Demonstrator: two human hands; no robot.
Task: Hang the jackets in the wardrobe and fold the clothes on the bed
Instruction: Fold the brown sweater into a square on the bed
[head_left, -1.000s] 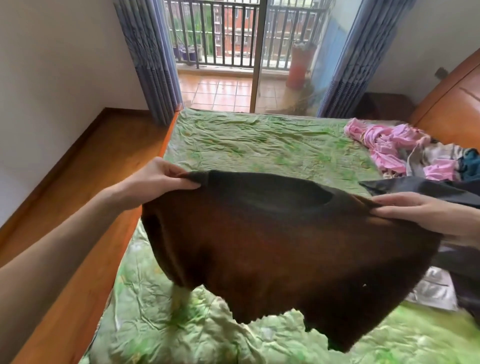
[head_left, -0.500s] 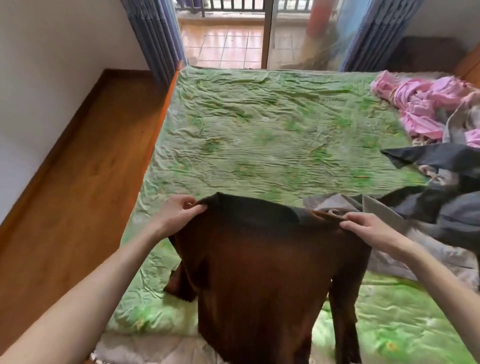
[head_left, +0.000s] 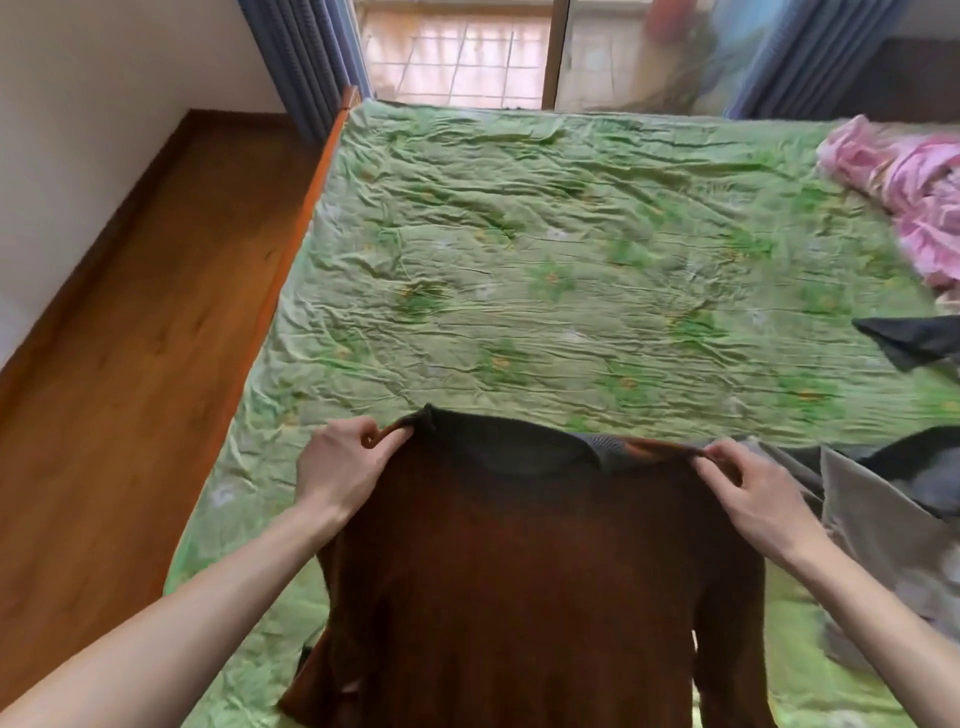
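the brown sweater (head_left: 535, 587) hangs over the near edge of the bed (head_left: 519, 270), its neckline at the top and away from the person, its body and sleeves falling toward the camera and out of view at the bottom; so its long axis runs from the collar down toward the person, roughly square to the bed's near edge. the left hand (head_left: 343, 467) pinches the left shoulder seam between thumb and curled fingers, and the right hand (head_left: 748, 493) pinches the right shoulder the same way, so the garment lies below and nearer than both grips, spread level between them. neither hand looks nearer to the bed than the other. laying it flat, i judge, calls for carrying both shoulders forward over the open green sheet (head_left: 545, 234) ahead. to the right, touching or just beside the right shoulder, lies a grey garment (head_left: 878, 519), with a dark garment (head_left: 914, 338) and a pink pile (head_left: 904, 187) farther off.
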